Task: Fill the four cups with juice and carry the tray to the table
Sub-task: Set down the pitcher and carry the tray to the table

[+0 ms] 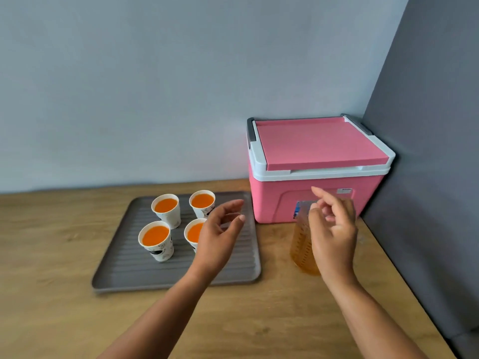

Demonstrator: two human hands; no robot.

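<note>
A grey ribbed tray (124, 265) lies on the wooden counter with several white paper cups on it, all holding orange juice: back left (166, 210), back right (202, 203), front left (155, 240), and front right (193, 233), partly hidden by my left hand (220, 237). That hand hovers open over the tray's right side, holding nothing. A clear plastic jug (302, 244) with an orange tint stands on the counter right of the tray. My right hand (333, 229) is in front of the jug with its fingers spread, apart from it as far as I can see.
A pink cooler box (316, 161) with a white rim and shut pink lid stands in the back right corner, just behind the jug. A dark grey wall panel (427, 151) bounds the counter on the right. Bare wood (51, 320) lies left of and in front of the tray.
</note>
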